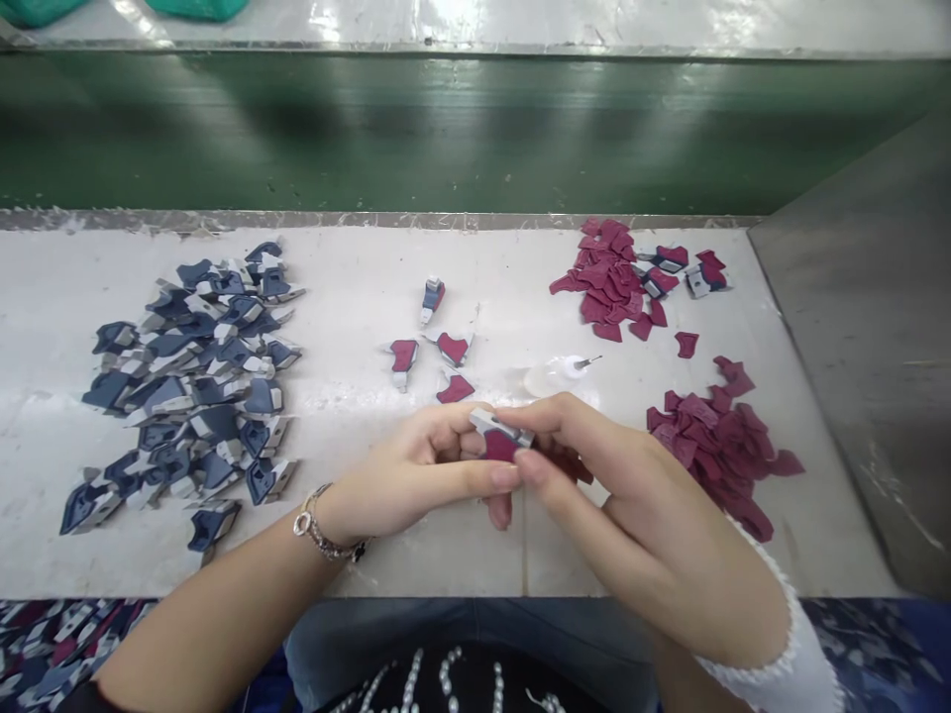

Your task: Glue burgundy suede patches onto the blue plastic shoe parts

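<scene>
My left hand (420, 473) and my right hand (601, 485) meet at the middle of the white bench. Between their fingertips they pinch a small grey-white shoe-upper piece (500, 436) with a maroon patch (499, 446) on it. Its lower part is hidden by my fingers. A few finished pieces with maroon patches (453, 349) lie just beyond my fingers. A clear plastic glue bottle with a metal needle tip (556, 375) lies on its side near my right hand. A silver beaded bracelet (323, 523) circles my left wrist.
A heap of navy-and-grey pieces (193, 386) lies on the left of the white bench (357, 564). Two piles of maroon patches (605, 277) lie on the right. A green panel (446, 129) rises behind the bench, and a metal side wall (854, 297) stands at right. More pieces show below the bench at both lower corners.
</scene>
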The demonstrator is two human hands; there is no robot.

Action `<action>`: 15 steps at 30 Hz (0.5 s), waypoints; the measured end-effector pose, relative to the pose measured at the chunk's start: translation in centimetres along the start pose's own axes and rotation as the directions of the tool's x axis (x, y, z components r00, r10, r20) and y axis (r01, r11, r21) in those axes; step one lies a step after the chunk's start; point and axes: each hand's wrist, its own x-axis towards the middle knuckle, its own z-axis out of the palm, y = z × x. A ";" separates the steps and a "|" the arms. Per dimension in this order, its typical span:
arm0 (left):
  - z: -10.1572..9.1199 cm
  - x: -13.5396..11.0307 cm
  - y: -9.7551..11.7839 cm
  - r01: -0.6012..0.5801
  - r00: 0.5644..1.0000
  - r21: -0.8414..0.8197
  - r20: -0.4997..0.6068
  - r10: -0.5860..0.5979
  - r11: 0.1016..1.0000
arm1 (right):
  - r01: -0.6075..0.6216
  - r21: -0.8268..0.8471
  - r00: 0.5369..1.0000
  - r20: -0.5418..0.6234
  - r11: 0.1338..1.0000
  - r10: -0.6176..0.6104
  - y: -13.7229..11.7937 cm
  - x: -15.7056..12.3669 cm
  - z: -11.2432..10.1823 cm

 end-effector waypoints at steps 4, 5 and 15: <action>0.2 0.0 -0.2 0.015 1.000 0.000 -0.021 -0.015 1.000 | -0.050 0.004 0.999 -0.001 0.999 0.050 -0.4 0.3 0.2; 0.2 0.0 -0.4 0.020 1.000 -0.013 -0.003 -0.020 1.000 | -0.074 0.044 0.997 0.014 0.996 0.073 -0.5 0.4 0.1; 0.1 0.2 -2.1 0.078 0.996 -0.222 0.060 -0.066 0.972 | -0.161 0.341 0.987 0.061 0.926 0.149 -1.1 1.7 -0.1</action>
